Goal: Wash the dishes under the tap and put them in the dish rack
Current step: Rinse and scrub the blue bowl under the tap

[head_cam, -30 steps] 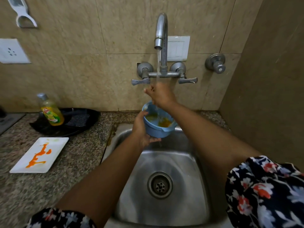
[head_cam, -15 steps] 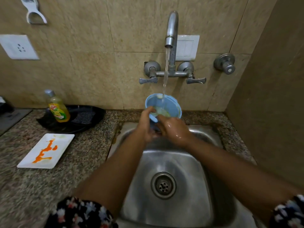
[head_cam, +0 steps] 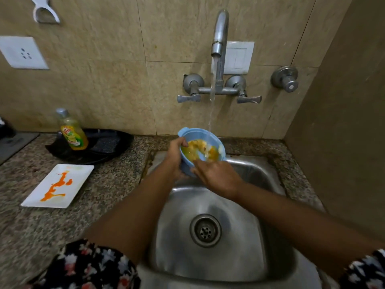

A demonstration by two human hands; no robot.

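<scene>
A light blue bowl (head_cam: 194, 134) smeared with orange-yellow sauce is held over the back of the steel sink (head_cam: 239, 236), tilted toward me. My left hand (head_cam: 175, 157) grips its left rim and underside. My right hand (head_cam: 216, 176) is at its near edge, fingers reaching into the bowl. Water runs from the tap (head_cam: 219, 34) down into the bowl. A white rectangular plate (head_cam: 77, 174) streaked with orange sauce lies on the counter to the left.
A bottle of yellow dish soap (head_cam: 71, 132) stands on a black plate (head_cam: 116, 149) with a dark scrubber, behind the white plate. Granite counter (head_cam: 116, 188) surrounds the sink. A side wall (head_cam: 343, 122) stands close on the right. No dish rack is in view.
My right hand came down from the tap handles to the bowl's near edge. The water stream has grown stronger, and the bowl has tipped toward me, showing the sauce inside.
</scene>
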